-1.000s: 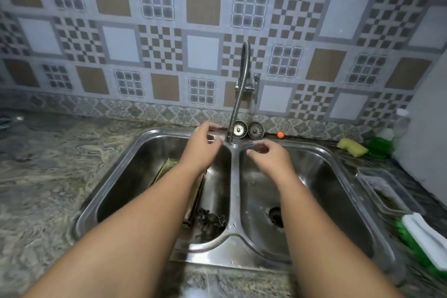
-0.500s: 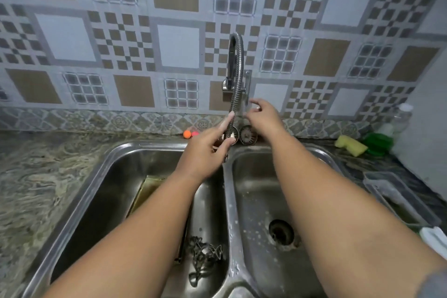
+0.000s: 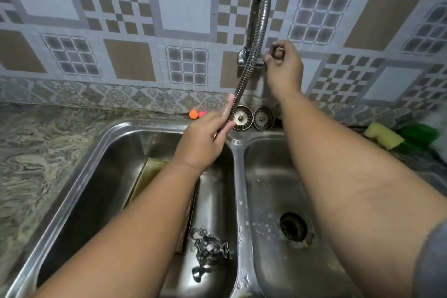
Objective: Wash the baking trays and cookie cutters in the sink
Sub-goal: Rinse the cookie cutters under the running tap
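A double steel sink (image 3: 238,176) fills the lower view. In its left basin a gold baking tray (image 3: 150,172) leans under my left forearm, mostly hidden. Beside it lies a pile of metal cookie cutters (image 3: 209,250). My left hand (image 3: 203,143) grips the lower end of the flexible tap hose (image 3: 251,55) above the left basin. My right hand (image 3: 284,68) is at the wall, fingers curled round the tap handle, which is mostly hidden. No water is visible.
Two round drain strainers (image 3: 252,117) lean against the backsplash behind the sink. Small orange and pink balls (image 3: 196,113) lie left of them. A yellow sponge (image 3: 384,139) and a green scourer (image 3: 419,136) sit on the marbled counter at right. The right basin's drain (image 3: 293,226) is uncovered.
Both hands rose from over the sink's middle. My left hand took hold of the hose end, and my right hand went up to the tap handle at the wall.
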